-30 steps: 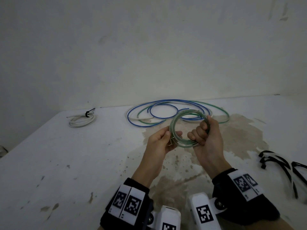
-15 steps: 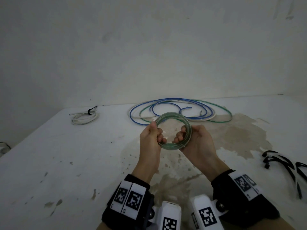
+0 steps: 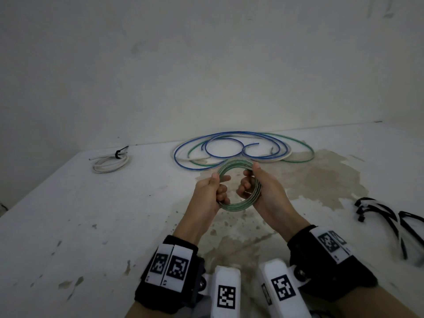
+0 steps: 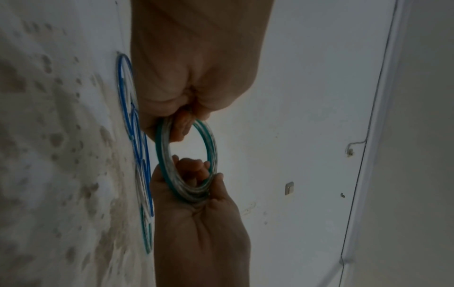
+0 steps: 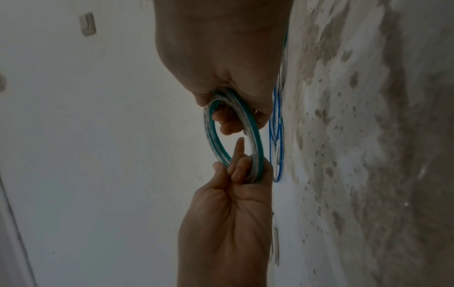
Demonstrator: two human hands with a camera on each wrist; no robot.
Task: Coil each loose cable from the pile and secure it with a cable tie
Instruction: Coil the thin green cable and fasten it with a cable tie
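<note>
Both hands hold a small coil of green-striped clear cable (image 3: 236, 206) above the table, its ring facing me. My left hand (image 3: 214, 192) grips the coil's left side, fingers curled through the ring. My right hand (image 3: 254, 184) grips the right side, thumb on top. The coil (image 4: 186, 186) shows as a ring between both hands in the left wrist view, and the coil (image 5: 233, 136) likewise in the right wrist view. Behind lies the pile of loose cables (image 3: 231, 148), blue, green and white. Black cable ties (image 3: 387, 216) lie at the right.
A white coiled cable (image 3: 110, 162) bound with a black tie lies at the back left. The white table (image 3: 91, 226) is stained brown in the middle. A bare wall stands close behind the pile.
The coil has turned from tilted to facing me and come slightly nearer. The right hand shifted from a fist round the right edge to fingers through the ring; both hands keep hold.
</note>
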